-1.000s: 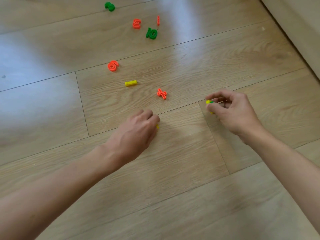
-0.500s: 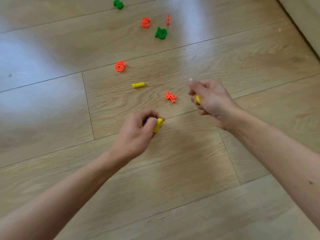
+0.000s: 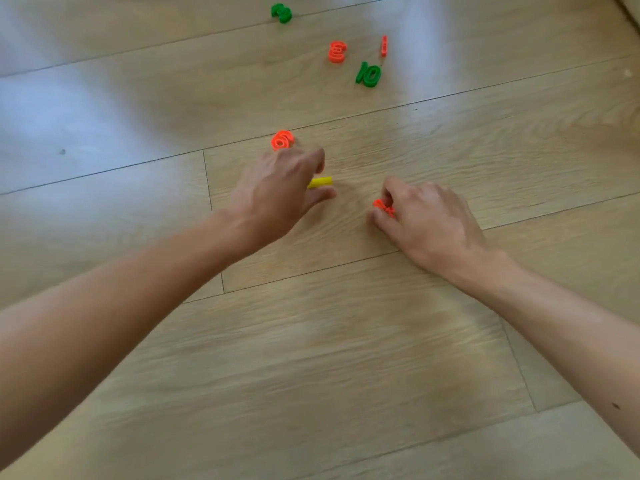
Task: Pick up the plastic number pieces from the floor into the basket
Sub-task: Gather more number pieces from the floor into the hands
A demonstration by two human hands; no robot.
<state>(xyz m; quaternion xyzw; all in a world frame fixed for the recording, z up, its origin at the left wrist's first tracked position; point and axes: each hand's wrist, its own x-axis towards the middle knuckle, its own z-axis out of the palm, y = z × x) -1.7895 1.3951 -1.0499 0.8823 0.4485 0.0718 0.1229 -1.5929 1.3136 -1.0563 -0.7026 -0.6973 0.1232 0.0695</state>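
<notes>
Left hand [image 3: 277, 192]: forefinger and thumb are parted, with a yellow bar [image 3: 320, 182] between them. Contact cannot be confirmed. The bar is a straight, smooth plastic stick. Its long axis runs nearly crosswise and its free end points toward the right hand [image 3: 427, 220].

Right hand: thumb and curled fingers pinch an orange piece [image 3: 382, 206] at the fingertips. It is thin-barred plastic, and its shape and heading are blurred.

An orange 6 [image 3: 282, 140] lies flat just beyond the left knuckles. Well beyond both hands lie an orange 3 [image 3: 337, 51], a slim orange 1 [image 3: 383, 46] with its long axis pointing away, and a green 10 [image 3: 368, 74]. A green piece [image 3: 281, 12] lies farthest off. All are chunky, outline-moulded plastic.

The floor [image 3: 346, 341] is pale wood-grain plank with a glossy sheen.
</notes>
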